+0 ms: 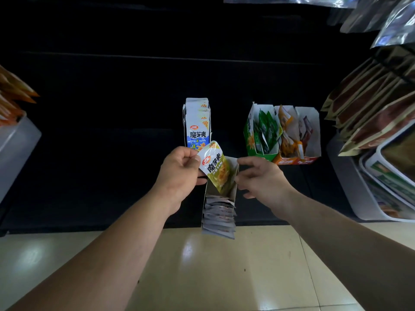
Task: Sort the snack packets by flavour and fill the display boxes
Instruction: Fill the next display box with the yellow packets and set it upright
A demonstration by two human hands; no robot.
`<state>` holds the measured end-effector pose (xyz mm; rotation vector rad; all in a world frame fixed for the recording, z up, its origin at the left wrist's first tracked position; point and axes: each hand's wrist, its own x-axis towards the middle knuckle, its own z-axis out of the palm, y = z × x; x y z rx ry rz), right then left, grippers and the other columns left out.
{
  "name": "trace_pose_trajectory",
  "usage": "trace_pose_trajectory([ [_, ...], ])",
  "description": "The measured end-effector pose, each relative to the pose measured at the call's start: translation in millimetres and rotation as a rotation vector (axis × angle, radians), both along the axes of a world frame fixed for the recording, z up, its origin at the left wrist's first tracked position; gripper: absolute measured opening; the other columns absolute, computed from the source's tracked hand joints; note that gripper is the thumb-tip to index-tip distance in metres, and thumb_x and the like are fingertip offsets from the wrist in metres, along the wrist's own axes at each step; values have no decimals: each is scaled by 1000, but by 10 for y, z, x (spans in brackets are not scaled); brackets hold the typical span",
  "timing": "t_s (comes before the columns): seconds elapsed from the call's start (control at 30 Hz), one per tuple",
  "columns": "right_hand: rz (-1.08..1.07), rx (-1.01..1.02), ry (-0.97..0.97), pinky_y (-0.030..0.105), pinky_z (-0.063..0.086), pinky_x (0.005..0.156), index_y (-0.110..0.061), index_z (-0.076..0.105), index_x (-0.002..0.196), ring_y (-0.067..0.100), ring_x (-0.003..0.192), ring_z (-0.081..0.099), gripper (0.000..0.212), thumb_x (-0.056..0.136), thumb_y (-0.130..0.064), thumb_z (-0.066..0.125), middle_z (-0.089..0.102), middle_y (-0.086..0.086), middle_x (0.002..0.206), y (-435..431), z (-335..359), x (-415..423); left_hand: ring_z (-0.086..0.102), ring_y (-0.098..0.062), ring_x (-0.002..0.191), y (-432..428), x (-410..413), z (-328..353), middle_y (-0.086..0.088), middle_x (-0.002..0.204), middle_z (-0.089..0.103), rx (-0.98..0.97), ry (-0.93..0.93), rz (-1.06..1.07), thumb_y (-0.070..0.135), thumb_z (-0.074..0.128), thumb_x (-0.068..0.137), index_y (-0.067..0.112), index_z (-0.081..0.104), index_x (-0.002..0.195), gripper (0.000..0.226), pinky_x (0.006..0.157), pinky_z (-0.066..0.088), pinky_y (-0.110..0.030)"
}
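Observation:
My left hand pinches a yellow-green snack packet by its top corner, its lower end inside a narrow white display box on the dark shelf. My right hand grips that box's right wall near its far end. The near half of this box holds several packets stacked on edge. Behind it stands a box of blue-and-white packets. To the right sit a green box with green packets, an orange box with orange packets and a red box.
The dark shelf runs across the view, its front edge above a cream tiled floor. A white bin with orange packets stands at left. At right, white bins and rows of brown pouches crowd the shelf.

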<state>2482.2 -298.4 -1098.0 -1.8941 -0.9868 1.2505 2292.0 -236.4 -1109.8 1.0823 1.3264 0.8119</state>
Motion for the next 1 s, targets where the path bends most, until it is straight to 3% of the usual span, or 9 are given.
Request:
trace_pose_trajectory([
  [0.1,53,-1,-17,37,64,78,-33,67,122,23,100,72,37,94,-10,73,76,1,104,-14,-26,-28,76,-16,89,-8,17,-26,-4,107,74,-1,3,-12,14,54,107,13,60,110,7,74,66,-36],
  [0.23,108,-15,-152,36,60,92,-23,65,138,14,100,68,41,98,-13,67,72,-3,109,0,-87,-59,75,-20,94,-2,14,-58,-5,108,74,3,22,-10,14,55,106,17,61,104,7,77,65,-38],
  [0.43,87,58,-201,5,48,73,-28,78,110,-1,89,68,19,94,-18,73,74,-16,94,9,-49,-27,74,-19,97,-13,-7,-93,-5,112,73,-4,35,-14,14,57,106,21,62,105,9,76,64,-33],
  [0.53,40,107,-190,12,52,73,-27,81,92,0,85,71,4,89,-27,80,78,-13,87,-5,-33,-13,73,-18,99,-28,13,-104,-5,113,73,0,48,-24,15,57,106,19,62,108,7,73,63,-29],
  [0.63,-52,131,-207,27,60,80,-26,79,93,6,83,72,12,91,-14,77,77,-8,88,-6,16,11,72,-17,97,-20,40,-59,-4,112,73,20,49,1,15,57,106,15,63,111,8,73,62,-28],
  [0.73,-126,128,-102,44,63,87,-30,66,108,23,92,73,29,92,-7,72,75,6,96,-5,87,35,74,-19,97,24,64,36,-4,112,73,29,-4,41,16,55,107,15,61,111,8,78,65,-34],
  [0.8,-168,126,-14,42,64,88,-31,59,128,23,93,74,43,94,-6,69,74,6,102,-9,139,51,73,-17,98,41,66,88,-1,112,72,92,11,-5,17,53,107,21,59,107,7,79,65,-35],
  [0.87,-205,116,32,34,63,87,-26,52,143,21,95,74,51,98,-3,63,72,5,107,-29,196,82,70,-13,100,53,40,108,3,109,71,253,161,-156,20,52,107,30,57,99,14,77,62,-33],
  [1.0,-220,144,-97,46,61,94,-27,53,145,22,106,69,55,98,0,58,66,0,111,-93,269,200,63,-3,86,-12,26,122,9,91,63,423,372,-415,20,49,107,35,53,96,19,68,49,-25],
])
